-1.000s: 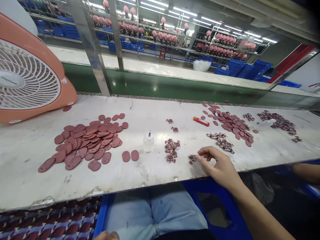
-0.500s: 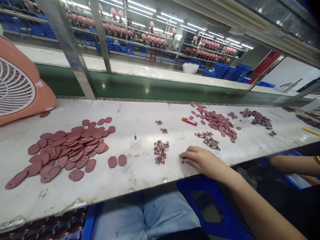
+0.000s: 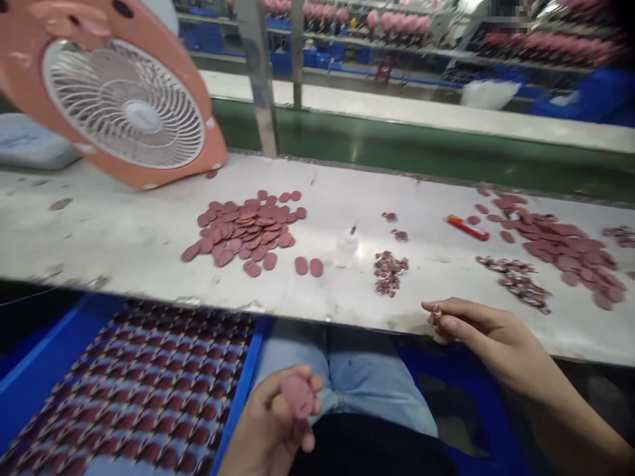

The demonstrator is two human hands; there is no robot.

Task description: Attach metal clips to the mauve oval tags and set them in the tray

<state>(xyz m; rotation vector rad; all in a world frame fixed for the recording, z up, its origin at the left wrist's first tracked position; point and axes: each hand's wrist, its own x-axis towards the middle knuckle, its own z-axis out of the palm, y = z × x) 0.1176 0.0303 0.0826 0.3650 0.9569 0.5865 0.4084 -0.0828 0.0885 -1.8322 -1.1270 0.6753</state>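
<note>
Low in front of my lap, my left hand [image 3: 270,420] is closed around a reddish-brown oval disc [image 3: 297,395] with small holes in it. My right hand [image 3: 489,340], over the table's front edge, pinches a small brown-and-white piece [image 3: 436,317]; blur hides its exact kind. Left of that hand lies a small heap of similar pieces [image 3: 390,272], and another group [image 3: 516,281] is beyond its fingers. A pile of oval discs [image 3: 248,228] rests on the white table [image 3: 149,241], with two single discs [image 3: 308,266] apart from it.
A small clear bottle [image 3: 346,248] with a thin dark tip stands mid-table. Behind it are an orange fan [image 3: 198,99] and a red marker-like stick [image 3: 467,227]. More discs [image 3: 565,244] lie at right. Below left, a blue crate [image 3: 251,363] holds rows of dark red parts.
The camera has turned left and down, showing the fan and crate. My left hand has come into view with a disc. My right hand has lifted off the tabletop with a small piece.
</note>
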